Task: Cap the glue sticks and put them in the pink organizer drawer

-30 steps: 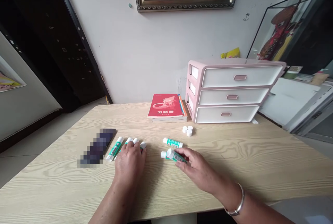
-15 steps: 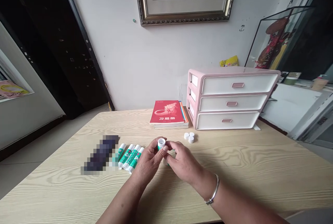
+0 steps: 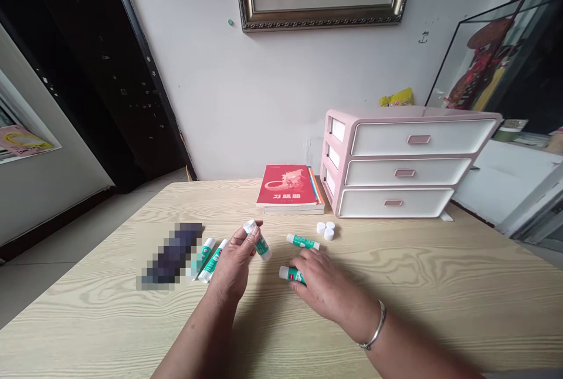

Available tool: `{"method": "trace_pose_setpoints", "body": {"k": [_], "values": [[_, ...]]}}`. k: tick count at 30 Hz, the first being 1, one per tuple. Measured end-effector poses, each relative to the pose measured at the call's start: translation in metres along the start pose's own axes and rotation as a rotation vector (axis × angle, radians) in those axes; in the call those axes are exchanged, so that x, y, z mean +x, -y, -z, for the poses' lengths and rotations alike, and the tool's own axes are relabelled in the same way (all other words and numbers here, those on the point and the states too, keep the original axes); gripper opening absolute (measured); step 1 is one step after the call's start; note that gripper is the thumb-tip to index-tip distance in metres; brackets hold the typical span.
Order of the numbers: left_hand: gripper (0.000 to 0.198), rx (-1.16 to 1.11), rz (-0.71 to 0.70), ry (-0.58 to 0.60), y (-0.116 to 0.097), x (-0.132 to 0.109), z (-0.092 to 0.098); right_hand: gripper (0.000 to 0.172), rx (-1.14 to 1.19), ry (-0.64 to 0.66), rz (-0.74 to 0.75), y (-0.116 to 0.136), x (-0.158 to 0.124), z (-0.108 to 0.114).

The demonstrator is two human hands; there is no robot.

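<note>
Left hand gripped a green tube, white end up toward eleven o'clock; loose tubes lay at its nine. Right hand had curled fingers on a second tube at its nine o'clock; couldn't tell if clamped. White caps at its twelve. Step looked like picking up that second tube; seemingly called for thumb and fingers closing round the barrel.

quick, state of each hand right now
Left hand: closed, holding a tilted green-and-white tube.
Right hand: fingers and thumb around another tube; whether gripped cannot be told.
</note>
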State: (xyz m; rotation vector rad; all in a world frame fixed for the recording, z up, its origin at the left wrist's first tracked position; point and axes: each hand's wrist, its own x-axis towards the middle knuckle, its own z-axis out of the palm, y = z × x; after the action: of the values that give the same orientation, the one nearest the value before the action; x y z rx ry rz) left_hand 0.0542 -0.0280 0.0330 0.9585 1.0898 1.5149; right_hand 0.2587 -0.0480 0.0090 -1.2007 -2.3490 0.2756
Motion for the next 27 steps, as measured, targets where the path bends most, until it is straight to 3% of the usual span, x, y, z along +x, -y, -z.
{"method": "trace_pose_setpoints", "body": {"k": [4, 10, 19, 23, 27], "values": [[0.051, -0.156, 0.073, 0.020, -0.001, -0.003, 0.006, 0.005, 0.041, 0.083, -0.046, 0.001, 0.003, 0.007], [0.046, -0.216, 0.112, -0.001, -0.004, -0.003, 0.006, 0.007, 0.217, 0.010, -0.132, -0.002, 0.012, 0.012], [0.025, -0.254, 0.310, 0.044, -0.005, -0.007, 0.008, 0.010, 0.055, -0.021, -0.153, -0.003, 0.013, 0.004], [0.014, -0.301, 0.342, 0.022, -0.004, -0.009, 0.006, 0.019, 0.002, -0.143, -0.111, -0.020, 0.016, 0.003], [0.018, -0.372, 0.354, 0.004, -0.007, -0.008, 0.006, 0.026, -0.095, -0.312, -0.281, -0.054, 0.021, 0.013]]}}
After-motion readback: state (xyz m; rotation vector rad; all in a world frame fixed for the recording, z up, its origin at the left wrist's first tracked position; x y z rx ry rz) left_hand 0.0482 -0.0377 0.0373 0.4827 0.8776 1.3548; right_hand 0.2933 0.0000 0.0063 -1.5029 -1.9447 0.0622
